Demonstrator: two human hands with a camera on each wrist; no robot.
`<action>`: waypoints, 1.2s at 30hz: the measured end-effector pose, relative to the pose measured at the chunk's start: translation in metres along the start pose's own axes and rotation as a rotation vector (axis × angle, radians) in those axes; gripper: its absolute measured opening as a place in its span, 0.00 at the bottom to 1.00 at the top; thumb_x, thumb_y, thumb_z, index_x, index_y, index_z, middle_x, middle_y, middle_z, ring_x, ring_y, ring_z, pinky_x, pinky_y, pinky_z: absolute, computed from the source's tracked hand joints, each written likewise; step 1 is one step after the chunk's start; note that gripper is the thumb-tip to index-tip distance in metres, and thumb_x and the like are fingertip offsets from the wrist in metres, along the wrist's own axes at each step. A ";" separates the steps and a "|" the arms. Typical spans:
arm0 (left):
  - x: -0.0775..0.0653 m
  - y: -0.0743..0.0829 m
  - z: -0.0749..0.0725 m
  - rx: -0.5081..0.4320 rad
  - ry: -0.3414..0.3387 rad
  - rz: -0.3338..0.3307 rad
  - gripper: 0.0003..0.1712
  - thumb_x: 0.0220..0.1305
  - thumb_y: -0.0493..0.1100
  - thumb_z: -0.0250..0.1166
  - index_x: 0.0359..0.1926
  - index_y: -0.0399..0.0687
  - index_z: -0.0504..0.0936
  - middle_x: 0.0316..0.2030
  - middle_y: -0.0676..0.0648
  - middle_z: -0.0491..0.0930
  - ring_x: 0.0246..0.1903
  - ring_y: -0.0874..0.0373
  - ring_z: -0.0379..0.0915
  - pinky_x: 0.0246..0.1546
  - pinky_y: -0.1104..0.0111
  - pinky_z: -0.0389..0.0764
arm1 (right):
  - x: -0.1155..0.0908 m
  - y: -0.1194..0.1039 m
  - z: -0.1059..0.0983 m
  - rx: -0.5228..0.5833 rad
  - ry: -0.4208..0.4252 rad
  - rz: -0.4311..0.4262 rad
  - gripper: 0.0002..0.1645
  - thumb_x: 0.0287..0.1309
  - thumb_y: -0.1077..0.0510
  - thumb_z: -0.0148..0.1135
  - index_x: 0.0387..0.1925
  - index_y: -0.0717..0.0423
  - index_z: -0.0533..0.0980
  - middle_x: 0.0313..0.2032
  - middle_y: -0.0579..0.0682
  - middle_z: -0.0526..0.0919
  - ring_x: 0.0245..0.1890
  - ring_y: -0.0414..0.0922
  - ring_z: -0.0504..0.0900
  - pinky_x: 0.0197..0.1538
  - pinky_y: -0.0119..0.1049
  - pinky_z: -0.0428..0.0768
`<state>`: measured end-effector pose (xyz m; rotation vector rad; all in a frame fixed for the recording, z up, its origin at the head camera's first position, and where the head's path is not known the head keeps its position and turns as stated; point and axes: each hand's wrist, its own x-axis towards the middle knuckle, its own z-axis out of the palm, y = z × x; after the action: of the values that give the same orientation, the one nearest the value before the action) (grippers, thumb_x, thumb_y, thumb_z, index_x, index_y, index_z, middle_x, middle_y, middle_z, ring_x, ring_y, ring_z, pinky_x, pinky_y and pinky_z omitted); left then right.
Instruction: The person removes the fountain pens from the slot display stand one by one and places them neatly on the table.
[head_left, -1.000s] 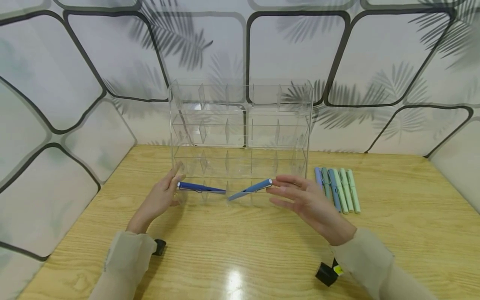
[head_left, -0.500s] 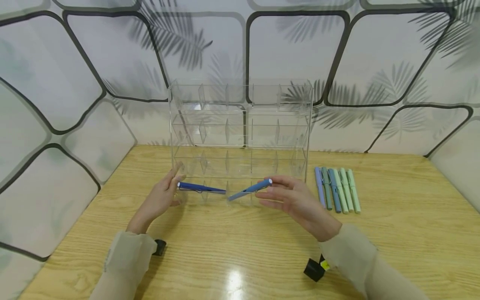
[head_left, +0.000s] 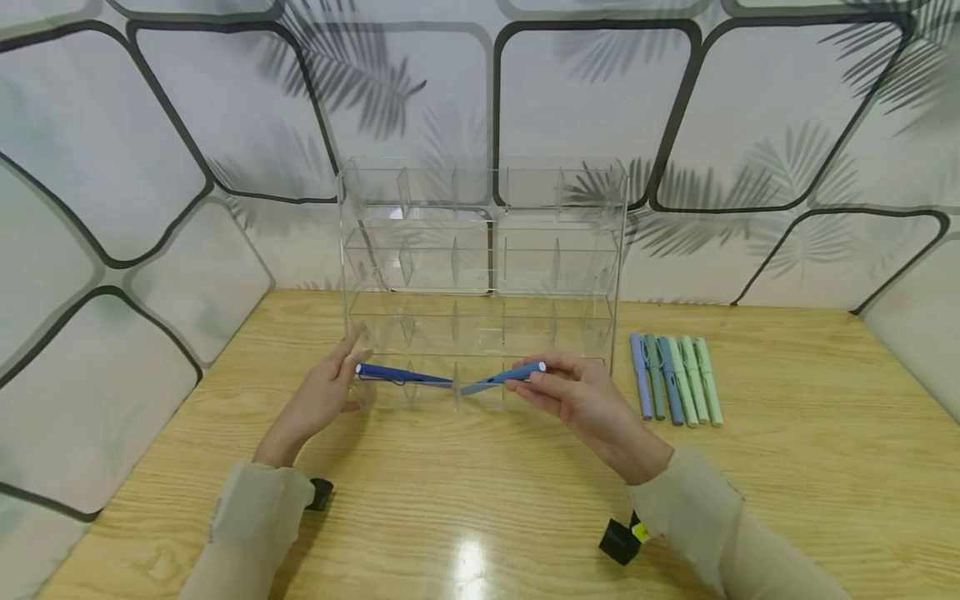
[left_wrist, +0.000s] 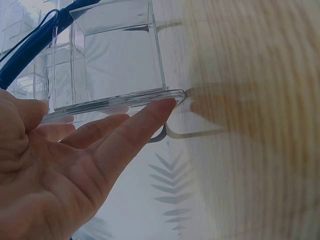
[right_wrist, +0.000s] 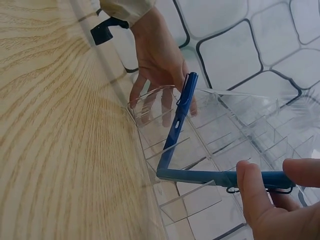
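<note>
In the head view a clear acrylic rack [head_left: 480, 333] with divided tiers stands on the table. My left hand [head_left: 321, 387] rests at its left side. The left wrist view shows straight fingers [left_wrist: 137, 130] lying along the side panel [left_wrist: 120, 100]. A dark blue pen [head_left: 401, 375] leans in the bottom tier, its capped end close to that hand. My right hand [head_left: 592, 408] pinches a lighter blue pen [head_left: 510, 375] near its capped end between thumb and fingers. This pen slopes down into the bottom tier, its lower end near the dark blue pen's lower end.
Right of the rack, several pens [head_left: 678, 383] in violet, blue and green lie side by side on the wooden table [head_left: 450, 517]. A patterned backdrop [head_left: 592, 108] rises behind the rack. Small black devices [head_left: 619, 542] sit at both wrists.
My right hand has moved left onto the lighter blue pen and now pinches it. That pen's lower end has risen slightly. The left hand and dark blue pen have stayed in place.
</note>
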<state>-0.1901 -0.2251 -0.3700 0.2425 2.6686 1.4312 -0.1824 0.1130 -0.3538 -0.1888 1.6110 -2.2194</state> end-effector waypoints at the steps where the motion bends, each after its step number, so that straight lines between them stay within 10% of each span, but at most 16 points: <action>1: 0.000 0.000 0.000 0.000 0.000 -0.001 0.32 0.85 0.45 0.36 0.82 0.47 0.38 0.71 0.24 0.58 0.54 0.32 0.70 0.45 0.51 0.83 | 0.000 0.000 0.000 0.005 0.008 -0.005 0.20 0.75 0.73 0.46 0.63 0.82 0.64 0.53 0.64 0.77 0.51 0.46 0.85 0.59 0.37 0.76; 9: 0.003 0.000 0.000 0.015 0.004 0.001 0.32 0.85 0.45 0.37 0.82 0.46 0.39 0.71 0.24 0.59 0.37 0.44 0.70 0.45 0.51 0.82 | -0.002 -0.005 -0.003 0.042 0.079 -0.066 0.17 0.75 0.72 0.47 0.60 0.79 0.67 0.49 0.59 0.78 0.51 0.46 0.84 0.60 0.39 0.75; 20: 0.001 -0.001 -0.001 0.004 0.001 0.003 0.32 0.85 0.47 0.35 0.82 0.49 0.38 0.72 0.25 0.58 0.65 0.28 0.61 0.46 0.51 0.82 | -0.008 -0.015 -0.009 0.046 0.149 -0.122 0.10 0.78 0.64 0.48 0.51 0.66 0.73 0.49 0.54 0.80 0.48 0.44 0.85 0.60 0.42 0.76; 36: -0.001 0.000 -0.001 0.000 -0.014 -0.010 0.33 0.85 0.48 0.35 0.82 0.49 0.37 0.72 0.24 0.55 0.66 0.27 0.59 0.46 0.51 0.82 | -0.016 -0.021 -0.021 0.145 0.148 -0.171 0.09 0.76 0.55 0.54 0.43 0.56 0.77 0.46 0.51 0.83 0.51 0.49 0.81 0.59 0.51 0.77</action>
<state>-0.1895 -0.2258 -0.3697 0.2372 2.6550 1.4214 -0.1800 0.1431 -0.3394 -0.1294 1.5509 -2.5234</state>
